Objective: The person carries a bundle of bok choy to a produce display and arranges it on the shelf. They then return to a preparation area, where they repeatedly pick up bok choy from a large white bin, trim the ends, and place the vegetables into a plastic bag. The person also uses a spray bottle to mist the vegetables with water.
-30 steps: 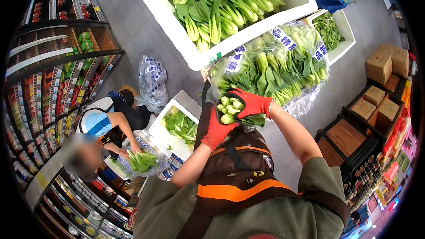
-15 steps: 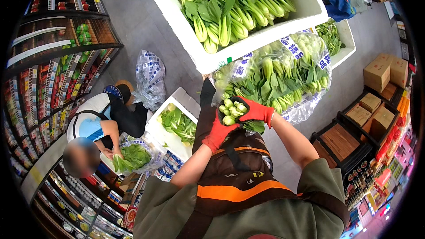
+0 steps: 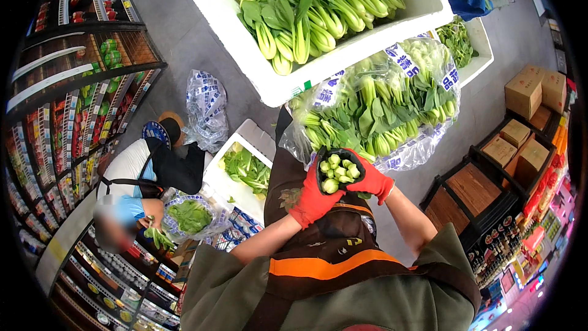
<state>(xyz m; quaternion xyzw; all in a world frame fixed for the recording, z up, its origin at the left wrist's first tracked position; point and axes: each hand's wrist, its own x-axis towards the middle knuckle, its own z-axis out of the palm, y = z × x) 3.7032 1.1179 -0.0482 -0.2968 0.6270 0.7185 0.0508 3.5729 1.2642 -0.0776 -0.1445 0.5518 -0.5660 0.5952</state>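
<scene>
Both my hands wear red gloves with black palms and are wrapped round one bunch of bok choy [image 3: 338, 171], held in front of my apron. The pale green stem ends face up at me; most of the leaves are hidden under the gloves. My left hand [image 3: 313, 197] closes round the bunch from the left, my right hand [image 3: 375, 182] from the right. Just beyond them lies an opened clear plastic bag [image 3: 404, 147] with blue print, full of more bok choy [image 3: 373, 104]. Behind it stands a white foam box [image 3: 275, 89] with bok choy laid in rows.
At left, a crouching person [image 3: 131, 171] handles leafy greens by a plastic bag and a small foam box [image 3: 254, 138]. A crumpled bag [image 3: 206, 107] lies on the floor. Shelves [image 3: 55, 86] line the left; cartons [image 3: 523, 92] and dark wooden stands [image 3: 471, 190] are at right.
My hands have moved slightly right and down, and now cup the bunch from both sides with its stem ends turned up. The crouching person has shifted a piece of greens out of the bag.
</scene>
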